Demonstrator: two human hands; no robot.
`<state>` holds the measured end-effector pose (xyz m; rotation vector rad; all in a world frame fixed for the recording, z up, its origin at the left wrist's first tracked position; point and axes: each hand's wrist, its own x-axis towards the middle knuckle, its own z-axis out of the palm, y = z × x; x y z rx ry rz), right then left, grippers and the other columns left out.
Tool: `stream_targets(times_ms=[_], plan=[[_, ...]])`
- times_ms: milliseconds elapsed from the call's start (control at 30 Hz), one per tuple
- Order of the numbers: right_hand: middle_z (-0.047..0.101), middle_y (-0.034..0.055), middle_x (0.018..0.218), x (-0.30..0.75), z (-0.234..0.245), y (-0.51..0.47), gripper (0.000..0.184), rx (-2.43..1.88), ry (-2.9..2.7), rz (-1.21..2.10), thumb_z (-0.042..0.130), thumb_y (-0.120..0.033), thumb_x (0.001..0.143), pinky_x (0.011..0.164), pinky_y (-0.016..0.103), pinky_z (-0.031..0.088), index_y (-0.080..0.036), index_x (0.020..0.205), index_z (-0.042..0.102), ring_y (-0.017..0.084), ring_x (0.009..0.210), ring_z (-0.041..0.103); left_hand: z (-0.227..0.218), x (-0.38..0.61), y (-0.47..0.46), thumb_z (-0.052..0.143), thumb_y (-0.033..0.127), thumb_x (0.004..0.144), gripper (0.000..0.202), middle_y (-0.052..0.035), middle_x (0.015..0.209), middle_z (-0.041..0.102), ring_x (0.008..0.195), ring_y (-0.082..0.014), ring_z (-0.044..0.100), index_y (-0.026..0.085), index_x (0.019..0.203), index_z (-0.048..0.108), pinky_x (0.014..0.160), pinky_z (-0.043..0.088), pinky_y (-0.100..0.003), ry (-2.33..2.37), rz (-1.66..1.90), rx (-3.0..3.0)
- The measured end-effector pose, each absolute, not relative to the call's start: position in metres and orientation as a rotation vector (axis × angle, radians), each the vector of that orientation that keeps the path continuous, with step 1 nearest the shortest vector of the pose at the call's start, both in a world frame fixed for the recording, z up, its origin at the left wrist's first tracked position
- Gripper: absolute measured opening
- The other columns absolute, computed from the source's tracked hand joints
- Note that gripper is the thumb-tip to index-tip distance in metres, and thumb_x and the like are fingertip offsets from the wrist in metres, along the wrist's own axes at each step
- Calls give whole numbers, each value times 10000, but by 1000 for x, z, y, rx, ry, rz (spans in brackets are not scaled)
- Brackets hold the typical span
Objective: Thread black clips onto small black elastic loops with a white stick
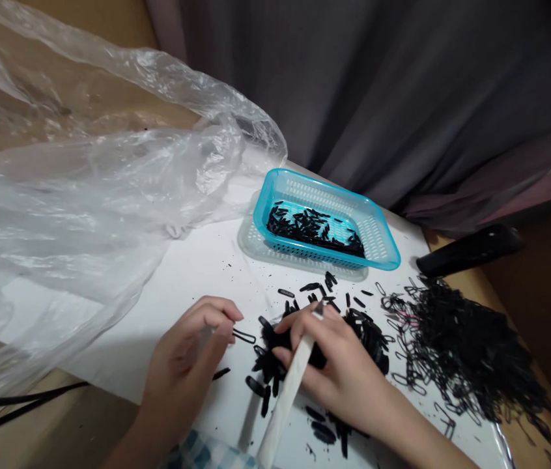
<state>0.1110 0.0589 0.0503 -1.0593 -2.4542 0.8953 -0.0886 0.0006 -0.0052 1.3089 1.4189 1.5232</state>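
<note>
My left hand (185,355) rests on the white board (197,273) with its fingers curled, pinching a thin black wire loop (243,336) at thumb and forefinger. My right hand (334,365) lies closed over a heap of small black plastic pieces (363,332) and grips a long pale tool (288,387) whose metal tip (318,311) pokes up between the fingers. More black pieces (324,430) are scattered under and around this hand. A blue perforated basket (378,228) behind the hands holds a layer of the same black pieces (312,228).
A big crumpled clear plastic bag (80,189) covers the table's left side. A tangled pile of black wire loops (471,345) lies at the right. A black handle-like object (471,251) lies beyond it. Grey curtain (378,85) hangs behind. Black cords (12,404) run at lower left.
</note>
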Motion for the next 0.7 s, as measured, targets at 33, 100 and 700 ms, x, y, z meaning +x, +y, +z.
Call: stream_targets(times_ms=[33, 100, 700], plan=[[677, -14, 903, 105, 50, 57, 178, -1032, -2540, 847, 607, -255, 928, 795, 341, 382, -244, 851, 446, 200, 858, 560, -6, -90, 0, 504, 251, 974, 258, 15, 898, 576, 797, -149, 514, 234, 721, 551, 664, 397, -234, 1428, 1561, 1283], [653, 4, 803, 94, 47, 54, 127, -984, -2700, 709, 588, -254, 921, 766, 352, 355, -236, 874, 471, 220, 829, 532, -8, -92, -1, 501, 251, 982, 267, 13, 913, 551, 839, -157, 501, 237, 719, 547, 688, 397, -233, 1420, 1637, 1199], [783, -57, 837, 114, 46, 18, 357, -730, -2160, 725, 725, 4, 770, 1071, 459, 445, -224, 735, 453, 197, 949, 731, 9, -76, 1, 530, 57, 883, 169, 6, 852, 636, 837, -144, 602, 205, 804, 548, 785, 437, -284, 1178, 1234, 1873]])
